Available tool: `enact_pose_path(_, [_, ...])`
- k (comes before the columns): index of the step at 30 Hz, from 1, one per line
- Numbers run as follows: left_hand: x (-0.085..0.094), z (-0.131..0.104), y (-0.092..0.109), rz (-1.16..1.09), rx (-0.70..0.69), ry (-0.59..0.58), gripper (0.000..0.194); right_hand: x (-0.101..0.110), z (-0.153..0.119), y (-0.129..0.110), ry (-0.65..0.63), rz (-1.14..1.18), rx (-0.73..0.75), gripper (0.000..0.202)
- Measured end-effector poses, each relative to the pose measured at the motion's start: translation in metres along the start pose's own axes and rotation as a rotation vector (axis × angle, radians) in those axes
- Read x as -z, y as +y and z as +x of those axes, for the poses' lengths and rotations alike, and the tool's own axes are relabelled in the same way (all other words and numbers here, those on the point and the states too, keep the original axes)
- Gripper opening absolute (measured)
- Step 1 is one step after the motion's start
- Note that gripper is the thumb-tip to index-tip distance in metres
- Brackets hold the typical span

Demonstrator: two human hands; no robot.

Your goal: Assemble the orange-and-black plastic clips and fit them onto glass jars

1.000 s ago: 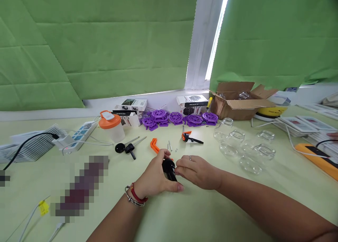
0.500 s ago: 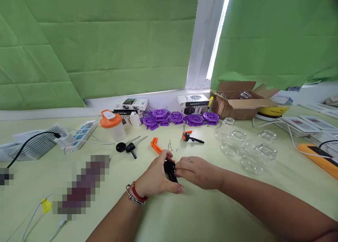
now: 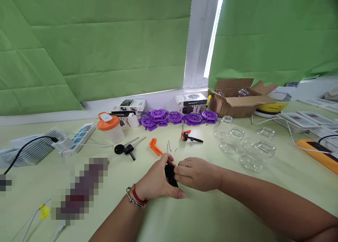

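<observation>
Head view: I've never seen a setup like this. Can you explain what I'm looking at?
There is no robot here, just a person's two bare hands. Every picture comes from one camera on the person's head, looking forward and down. The left hand holds a black part; the right hand has its fingertips against it, though exactly what they grip is hidden. On the table beyond lie orange pieces, purple parts and, to the right, clear jars. A cup stands to the left.

Pale green table, orange pieces, purple parts, clear jars
</observation>
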State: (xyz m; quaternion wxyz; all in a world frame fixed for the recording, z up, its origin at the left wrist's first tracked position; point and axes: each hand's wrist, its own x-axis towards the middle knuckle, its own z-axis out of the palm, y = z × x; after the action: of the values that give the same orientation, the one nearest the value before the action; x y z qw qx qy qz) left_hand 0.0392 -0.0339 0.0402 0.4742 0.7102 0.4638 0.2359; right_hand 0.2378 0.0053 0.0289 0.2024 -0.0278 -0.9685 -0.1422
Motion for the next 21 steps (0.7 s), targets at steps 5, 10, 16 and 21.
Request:
enact_pose_path(5, [-0.002, 0.000, 0.002, 0.020, 0.002, -0.016, 0.080, 0.000, -0.001, 0.001, -0.021, -0.007, 0.046, 0.018])
enact_pose_path(10, [-0.002, 0.001, 0.000, 0.035, -0.006, -0.020, 0.080, -0.006, -0.004, 0.002, 0.000, 0.028, 0.027, 0.015])
enact_pose_path(16, [-0.002, 0.002, -0.001, 0.025, -0.014, -0.033, 0.079, -0.013, -0.005, 0.001, 0.048, 0.073, 0.001, 0.016])
enact_pose_path(21, [-0.002, 0.001, -0.003, 0.022, -0.023, -0.023, 0.078, -0.016, -0.007, -0.001, 0.074, 0.100, -0.014, 0.020])
